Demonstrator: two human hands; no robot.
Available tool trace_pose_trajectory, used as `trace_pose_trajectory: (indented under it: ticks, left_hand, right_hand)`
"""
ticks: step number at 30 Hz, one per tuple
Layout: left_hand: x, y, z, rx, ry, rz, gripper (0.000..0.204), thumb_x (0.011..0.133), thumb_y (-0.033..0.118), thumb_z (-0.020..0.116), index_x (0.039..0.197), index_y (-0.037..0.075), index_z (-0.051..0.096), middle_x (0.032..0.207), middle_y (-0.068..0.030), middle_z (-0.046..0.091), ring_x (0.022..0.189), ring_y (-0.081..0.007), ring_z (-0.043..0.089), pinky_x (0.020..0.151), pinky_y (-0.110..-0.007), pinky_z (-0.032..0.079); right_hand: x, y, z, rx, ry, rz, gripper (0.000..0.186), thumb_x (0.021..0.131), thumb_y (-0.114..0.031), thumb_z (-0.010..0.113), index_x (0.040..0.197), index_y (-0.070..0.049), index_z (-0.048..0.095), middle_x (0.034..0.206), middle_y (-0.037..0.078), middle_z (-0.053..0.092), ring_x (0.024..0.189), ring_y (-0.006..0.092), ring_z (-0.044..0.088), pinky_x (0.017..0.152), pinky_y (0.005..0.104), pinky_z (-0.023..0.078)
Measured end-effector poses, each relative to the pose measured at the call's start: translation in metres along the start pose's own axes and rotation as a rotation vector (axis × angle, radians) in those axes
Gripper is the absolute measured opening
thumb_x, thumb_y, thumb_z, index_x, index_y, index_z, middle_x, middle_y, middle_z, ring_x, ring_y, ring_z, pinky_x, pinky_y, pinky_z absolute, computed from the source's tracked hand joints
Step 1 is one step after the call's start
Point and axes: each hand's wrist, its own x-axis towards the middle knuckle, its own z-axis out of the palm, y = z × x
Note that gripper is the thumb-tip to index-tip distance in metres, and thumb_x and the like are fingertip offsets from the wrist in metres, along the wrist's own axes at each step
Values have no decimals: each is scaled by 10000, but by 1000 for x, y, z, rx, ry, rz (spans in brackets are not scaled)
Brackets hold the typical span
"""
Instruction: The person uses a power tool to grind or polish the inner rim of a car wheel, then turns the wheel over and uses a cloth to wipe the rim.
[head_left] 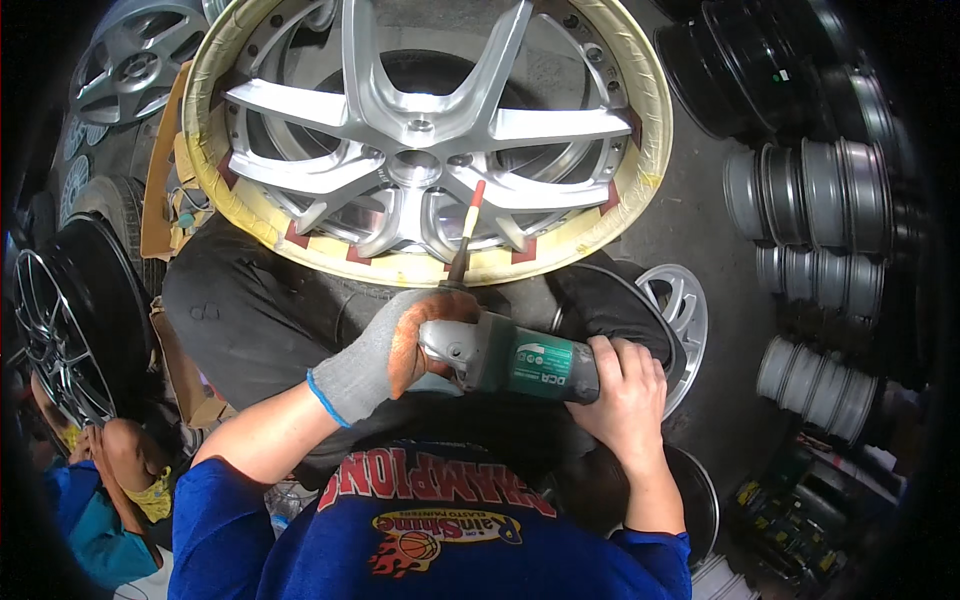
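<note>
An angle grinder (540, 362) with a green and dark grey body lies across my lap area, its grey head to the left. My left hand (385, 345), in a grey glove with orange palm, is closed around that head. Bare, my right hand (628, 395) grips the rear of the body. From the head a thin tapered bit (470, 222), dark at its base, then yellow with a red tip, points away from me. It overlaps a lower spoke of a silver alloy wheel (415, 130); I cannot tell whether it touches. Yellow masking tape (195, 150) covers the wheel's rim, with dark red patches along it.
Stacked silver rims (815, 200) and black rims (735, 65) line the right side. Left of me are a cardboard box (160, 190), a black wheel (75, 320) and a silver wheel (138, 65). Another person (105, 510) sits at lower left, beside the black wheel.
</note>
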Motion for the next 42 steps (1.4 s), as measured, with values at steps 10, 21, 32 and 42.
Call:
trace_pose_trajectory:
  ticks: [10,21,32,42]
  left_hand:
    - [-11,14,-13,-70,-30,62,361,995,373,515,1104,41,604,1034,-67,633,861,-163,669,649,-309,586]
    - [-21,9,20,80,134,155,387,957,271,563,1148,-56,644,1047,-139,704,934,-224,690,824,-336,554]
    - [29,-14,75,476,-90,3,506,760,133,751,1222,-6,598,1154,-123,668,1028,-253,659,927,-364,516]
    - [79,-41,95,902,-361,766,394,1022,222,509,1374,44,500,1262,-188,613,1141,-339,593,971,-380,475]
  right_hand:
    - [7,-13,8,49,-25,32,620,571,-218,837,1144,-96,636,1051,98,633,972,308,628,809,448,497]
    - [1,7,0,155,-79,45,694,589,-239,834,1224,-98,593,1142,91,586,1081,288,575,967,490,407]
    - [5,29,-6,82,-120,-164,839,590,-204,778,1363,-6,520,1195,142,554,1110,316,544,1001,501,405]
    - [8,89,3,97,-17,-116,727,497,-85,726,1213,-38,608,1098,128,604,1016,317,592,927,455,441]
